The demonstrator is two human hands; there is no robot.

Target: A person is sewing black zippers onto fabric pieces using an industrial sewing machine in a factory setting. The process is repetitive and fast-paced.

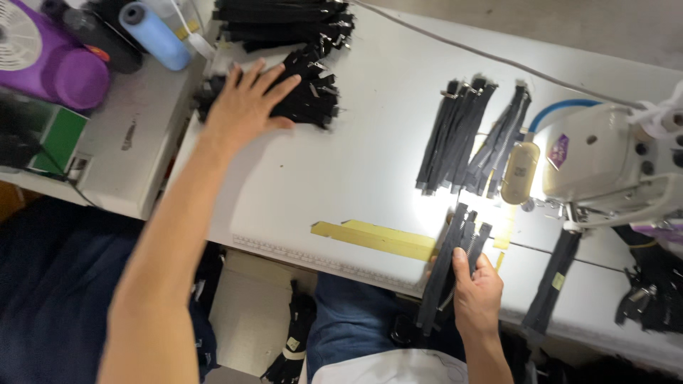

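A small bunch of black zippers (455, 259) lies over the near edge of the white table (370, 142), its lower ends hanging past the rim. The right hand (478, 291) grips this bunch from the side, thumb on top and fingers curled beneath — pinched shut around the strips. Just left of it, a strip of yellow tape (373, 236) is stuck to the table beside a printed ruler (313, 259) along the edge.

Far across the table, the left hand (245, 103) lies flat with fingers spread, pressing down on a heap of black zippers (309, 92); nothing is closed in it. Behind that heap sits a taller stack of zippers (284, 21).

Between the hands and to the right, two fans of zippers (469, 135) rest near a white sewing machine (612, 163), which has a beige tag (520, 173) hanging at its side. Off the table's left end — on a lower side stand — are a purple fan (43, 53) and a pale blue spool (153, 34).
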